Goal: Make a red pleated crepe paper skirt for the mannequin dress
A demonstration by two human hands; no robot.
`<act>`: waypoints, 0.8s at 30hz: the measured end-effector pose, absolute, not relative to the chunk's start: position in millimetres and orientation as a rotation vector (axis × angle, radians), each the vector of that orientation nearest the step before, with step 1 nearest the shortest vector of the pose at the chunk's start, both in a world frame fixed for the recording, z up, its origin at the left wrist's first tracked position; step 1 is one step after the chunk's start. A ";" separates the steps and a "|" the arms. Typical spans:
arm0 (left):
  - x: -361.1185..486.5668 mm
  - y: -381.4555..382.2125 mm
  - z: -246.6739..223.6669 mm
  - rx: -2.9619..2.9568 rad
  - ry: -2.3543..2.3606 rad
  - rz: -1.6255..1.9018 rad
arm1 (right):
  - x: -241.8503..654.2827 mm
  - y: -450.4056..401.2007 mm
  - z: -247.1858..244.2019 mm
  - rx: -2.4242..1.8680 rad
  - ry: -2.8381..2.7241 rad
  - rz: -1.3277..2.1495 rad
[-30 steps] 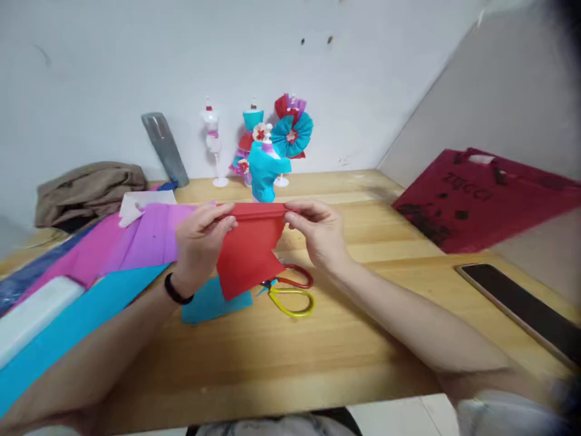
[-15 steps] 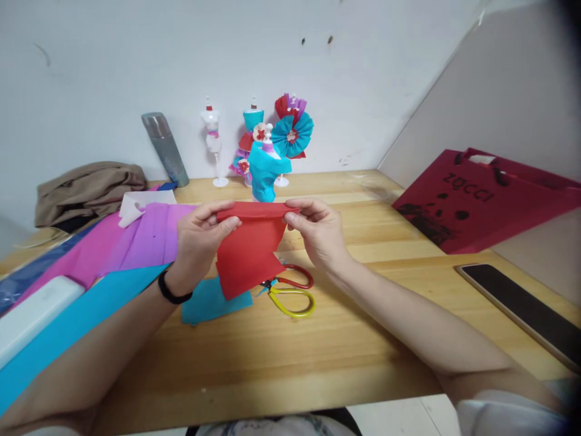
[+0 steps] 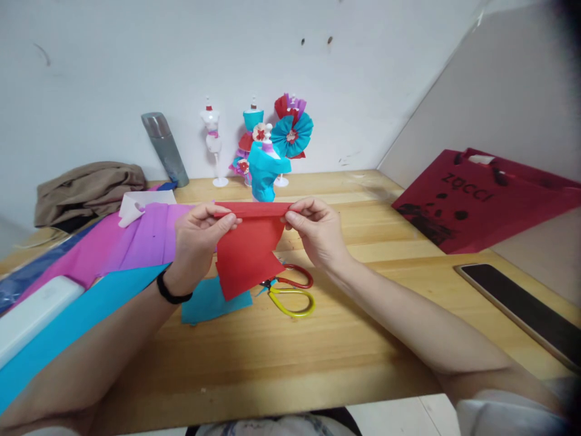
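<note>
The red bag (image 3: 472, 203) is at right, its inside hidden. The left hand (image 3: 197, 242) and the right hand (image 3: 322, 235) pinch the red sheet (image 3: 246, 257), folded along its top, above the table (image 3: 254, 363).

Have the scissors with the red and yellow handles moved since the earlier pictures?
No, the scissors show no visible shift in any direction, judged against the wooden tabletop.

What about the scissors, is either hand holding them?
No, the scissors lie on the table, while the left hand and right hand both pinch the red sheet.
</note>
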State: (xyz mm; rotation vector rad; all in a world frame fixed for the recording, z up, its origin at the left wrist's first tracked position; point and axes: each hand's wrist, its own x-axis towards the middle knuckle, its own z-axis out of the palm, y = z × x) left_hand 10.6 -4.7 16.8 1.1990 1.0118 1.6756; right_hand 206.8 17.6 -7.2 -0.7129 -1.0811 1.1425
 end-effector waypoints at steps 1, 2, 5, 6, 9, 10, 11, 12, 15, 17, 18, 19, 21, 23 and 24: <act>10.6 -4.7 16.8 1.195 1.013 1.676 | 206.9 17.7 -7.5 -0.710 -1.079 1.144; 10.6 -4.8 16.8 1.192 1.013 1.677 | 207.0 17.8 -7.7 -0.706 -1.078 1.145; 10.8 -5.5 16.9 1.191 1.010 1.675 | 206.7 17.1 -6.8 -0.703 -1.077 1.158; 10.9 -5.8 17.0 1.193 1.013 1.674 | 206.5 16.6 -6.0 -0.707 -1.074 1.163; 11.5 -6.9 17.7 1.192 1.027 1.675 | 205.8 14.6 -3.2 -0.725 -1.061 1.179; 11.8 -7.3 17.9 1.191 1.030 1.675 | 205.6 14.0 -2.4 -0.728 -1.057 1.182; 12.1 -7.7 18.1 1.191 1.032 1.676 | 205.4 13.5 -1.6 -0.731 -1.054 1.185; 12.4 -8.0 18.3 1.193 1.034 1.675 | 205.4 13.2 -1.1 -0.733 -1.051 1.189; 13.1 -8.7 18.8 1.193 1.039 1.677 | 205.4 13.1 -0.7 -0.736 -1.047 1.209; 13.4 -9.0 19.1 1.190 1.048 1.672 | 205.2 13.5 -1.3 -0.732 -1.048 1.225; 13.5 -9.1 19.3 1.189 1.053 1.671 | 205.0 13.6 -1.7 -0.730 -1.050 1.231; 13.6 -9.2 19.5 1.190 1.058 1.670 | 204.8 13.7 -2.2 -0.730 -1.051 1.236; 13.6 -9.3 19.7 1.199 1.069 1.671 | 204.4 13.8 -3.0 -0.728 -1.055 1.240; 13.6 -9.4 19.5 1.212 1.077 1.679 | 204.0 13.7 -3.2 -0.727 -1.060 1.236; 13.6 -9.4 19.4 1.215 1.078 1.683 | 203.8 13.5 -3.2 -0.726 -1.061 1.232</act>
